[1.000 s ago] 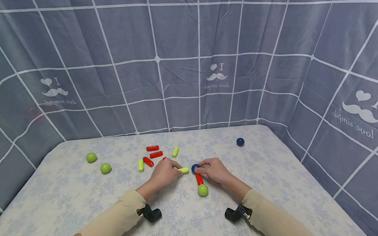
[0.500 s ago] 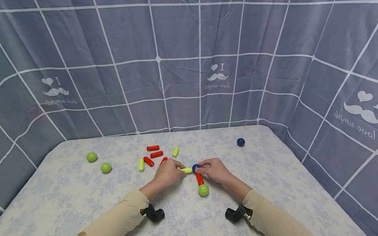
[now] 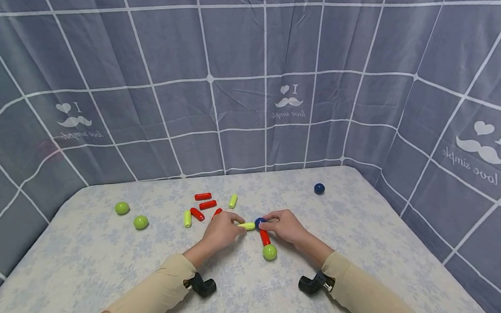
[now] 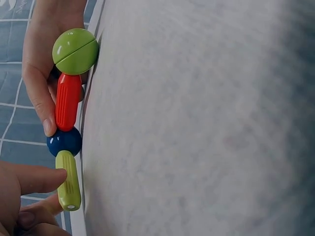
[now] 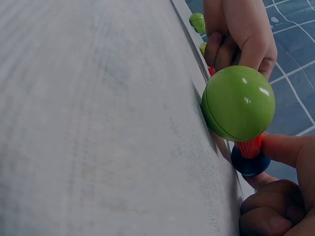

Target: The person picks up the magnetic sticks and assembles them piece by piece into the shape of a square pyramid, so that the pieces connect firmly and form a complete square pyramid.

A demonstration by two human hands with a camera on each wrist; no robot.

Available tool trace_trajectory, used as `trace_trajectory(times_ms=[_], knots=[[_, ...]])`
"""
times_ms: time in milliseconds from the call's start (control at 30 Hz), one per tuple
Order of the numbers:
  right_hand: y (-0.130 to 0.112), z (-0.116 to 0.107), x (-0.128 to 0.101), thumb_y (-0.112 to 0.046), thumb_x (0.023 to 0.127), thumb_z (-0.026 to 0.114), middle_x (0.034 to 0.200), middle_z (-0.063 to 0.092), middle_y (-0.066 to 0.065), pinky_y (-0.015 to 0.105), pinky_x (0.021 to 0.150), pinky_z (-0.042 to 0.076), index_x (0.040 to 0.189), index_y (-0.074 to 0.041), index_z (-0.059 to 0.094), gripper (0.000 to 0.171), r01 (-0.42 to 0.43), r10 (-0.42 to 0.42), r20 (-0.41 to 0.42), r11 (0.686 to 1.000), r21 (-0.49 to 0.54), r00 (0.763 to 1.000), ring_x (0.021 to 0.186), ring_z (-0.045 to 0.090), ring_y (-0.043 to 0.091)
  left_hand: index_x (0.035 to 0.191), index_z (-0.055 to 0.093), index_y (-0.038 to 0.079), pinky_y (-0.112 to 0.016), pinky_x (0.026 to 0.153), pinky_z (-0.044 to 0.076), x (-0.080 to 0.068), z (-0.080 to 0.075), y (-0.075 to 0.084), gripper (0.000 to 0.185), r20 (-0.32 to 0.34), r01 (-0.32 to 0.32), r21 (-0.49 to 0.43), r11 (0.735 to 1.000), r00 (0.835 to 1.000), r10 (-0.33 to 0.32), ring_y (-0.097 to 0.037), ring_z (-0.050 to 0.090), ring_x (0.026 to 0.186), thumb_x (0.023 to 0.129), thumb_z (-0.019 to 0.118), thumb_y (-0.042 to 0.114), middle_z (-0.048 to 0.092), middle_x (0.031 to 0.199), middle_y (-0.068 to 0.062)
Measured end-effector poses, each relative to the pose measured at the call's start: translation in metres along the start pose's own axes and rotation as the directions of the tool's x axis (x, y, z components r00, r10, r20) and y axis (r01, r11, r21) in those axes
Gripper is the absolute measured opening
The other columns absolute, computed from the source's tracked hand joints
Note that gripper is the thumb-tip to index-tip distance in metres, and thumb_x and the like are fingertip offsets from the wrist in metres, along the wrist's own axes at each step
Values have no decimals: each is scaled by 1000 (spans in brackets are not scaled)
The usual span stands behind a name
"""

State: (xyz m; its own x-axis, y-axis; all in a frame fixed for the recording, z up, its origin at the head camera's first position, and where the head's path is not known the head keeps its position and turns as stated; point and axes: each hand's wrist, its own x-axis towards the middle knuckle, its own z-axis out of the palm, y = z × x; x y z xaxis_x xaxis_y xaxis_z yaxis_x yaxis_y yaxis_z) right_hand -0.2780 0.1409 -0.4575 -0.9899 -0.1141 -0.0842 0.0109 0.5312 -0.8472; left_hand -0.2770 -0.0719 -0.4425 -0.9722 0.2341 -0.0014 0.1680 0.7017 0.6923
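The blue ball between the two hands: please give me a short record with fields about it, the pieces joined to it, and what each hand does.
blue ball: on the table, between both hands
joined pieces: red stick leading to a green ball; yellow-green stick touching the other side
left hand: pinches the yellow-green stick
right hand: holds the blue ball, fingers curled round it
loose pieces: two green balls, several red and yellow-green sticks, second blue ball

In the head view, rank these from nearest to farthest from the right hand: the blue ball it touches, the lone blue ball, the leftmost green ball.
1. Blue ball, at the right hand's fingertips.
2. Lone blue ball, up and right, toward the curtain.
3. Leftmost green ball, far left.
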Motion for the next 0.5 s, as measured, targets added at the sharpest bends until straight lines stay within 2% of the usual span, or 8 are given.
trace_trajectory(times_ms=[233, 433, 500], knots=[[-1, 0, -1, -33, 88, 77, 90, 61, 4, 29, 63, 34, 120, -6, 73, 42, -10, 10, 1, 1000, -3, 1000, 74, 44, 17, 111, 78, 12, -28, 58, 44, -4, -3, -6, 27, -33, 37, -9, 999, 999, -38, -13, 56, 68, 86, 78, 23, 70, 92, 1], [-1, 0, -2, -34, 87, 78, 116, 69, 10, 28, 67, 40, 120, -5, 73, 44, -1, 1, -3, 1000, -18, 1000, 83, 50, 18, 112, 77, 11, -29, 53, 40, -14, -14, -11, 27, -72, 37, -46, 998, 997, -40, -14, 49, 57, 88, 75, 21, 66, 77, 2], [0, 0, -2, -34, 87, 78, 118, 69, 9, 28, 66, 41, 120, -5, 73, 44, -1, 1, 0, 1000, -12, 1000, 83, 51, 18, 113, 76, 11, -29, 52, 38, -19, -18, -14, 27, -87, 36, -51, 998, 995, -40, -14, 47, 56, 88, 74, 21, 63, 71, 0]])
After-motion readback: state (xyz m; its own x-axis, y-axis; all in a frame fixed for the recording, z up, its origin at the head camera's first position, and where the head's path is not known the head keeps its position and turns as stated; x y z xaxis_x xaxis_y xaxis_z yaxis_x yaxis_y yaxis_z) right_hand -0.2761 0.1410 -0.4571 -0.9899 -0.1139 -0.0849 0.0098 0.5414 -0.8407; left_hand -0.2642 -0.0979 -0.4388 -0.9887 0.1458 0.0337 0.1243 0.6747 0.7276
